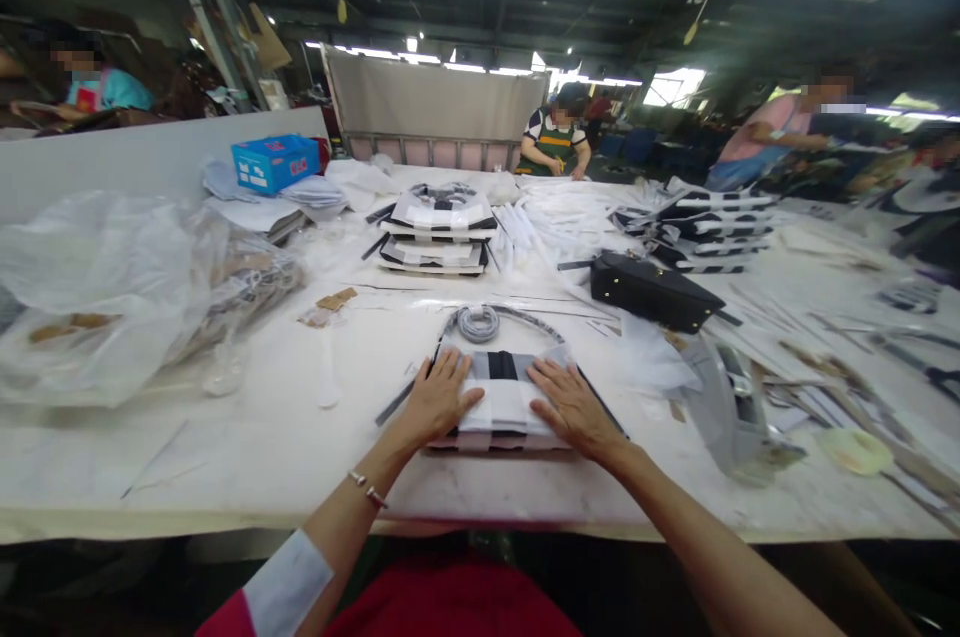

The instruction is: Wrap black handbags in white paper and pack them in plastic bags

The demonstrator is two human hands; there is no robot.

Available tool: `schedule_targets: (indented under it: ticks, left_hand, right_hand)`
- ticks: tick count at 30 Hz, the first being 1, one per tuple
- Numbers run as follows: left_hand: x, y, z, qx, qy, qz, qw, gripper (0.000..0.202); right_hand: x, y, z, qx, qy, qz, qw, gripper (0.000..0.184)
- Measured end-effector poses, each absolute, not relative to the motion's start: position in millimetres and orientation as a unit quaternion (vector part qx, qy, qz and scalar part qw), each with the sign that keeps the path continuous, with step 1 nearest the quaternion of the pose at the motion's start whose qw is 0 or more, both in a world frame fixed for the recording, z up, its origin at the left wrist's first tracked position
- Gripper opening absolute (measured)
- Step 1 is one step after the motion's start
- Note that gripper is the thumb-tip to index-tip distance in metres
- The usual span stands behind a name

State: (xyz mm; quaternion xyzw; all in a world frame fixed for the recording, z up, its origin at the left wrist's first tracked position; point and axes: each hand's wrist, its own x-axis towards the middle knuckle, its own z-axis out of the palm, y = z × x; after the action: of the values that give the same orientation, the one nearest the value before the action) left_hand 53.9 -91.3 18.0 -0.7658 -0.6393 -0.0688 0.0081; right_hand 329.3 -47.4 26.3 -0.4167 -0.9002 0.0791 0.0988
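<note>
A black handbag (pixel 500 365) partly covered in white and grey wrapping lies flat in front of me near the table's front edge. Its wrapped handle arches away from me, and a grey coil (pixel 478 323) rests inside the arch. My left hand (pixel 444 397) lies flat on the bag's left side with the fingers spread. On the right side my right hand (pixel 574 404) presses down the same way, fingers stretched out. Neither hand grasps anything. The bag's underside is hidden.
Behind lies a stack of wrapped bags (pixel 439 237), with another stack (pixel 720 227) at right. A black bag (pixel 652 289) and a grey tape dispenser (pixel 731 412) stand to my right. Plastic bags (pixel 105 297) and a blue box (pixel 275 164) are at left. Several people work beyond.
</note>
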Motion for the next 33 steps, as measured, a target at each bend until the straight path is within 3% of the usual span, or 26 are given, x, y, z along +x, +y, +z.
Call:
schedule_targets:
  ticks: [8,12,18,24,33]
  left_hand:
    - [54,-115,30,-0.774,-0.628,-0.079,-0.008,0.059]
    - [46,-111,54,-0.761,-0.63,-0.118,-0.099,0.04]
    - [3,-67,82,-0.652,-0.719,-0.19,-0.146,0.033]
    - [-31,-50,47,-0.596,-0.743,-0.192,-0.237,0.031]
    - [-28,-59,30,-0.611,-0.672,-0.23,-0.349,0.032]
  right_hand:
    - [333,-55,41,-0.412,-0.899,0.139,0.043,0.058]
    - [331,-40,64,-0.401,-0.895,0.194,0.015,0.053]
    - [263,9,99,-0.394,-0.901,0.142,0.112,0.042]
    - [177,42,53,-0.438,-0.896,0.063,0.049,0.074]
    - [198,86,20,-0.42,-0.901,0.111,0.013,0.074]
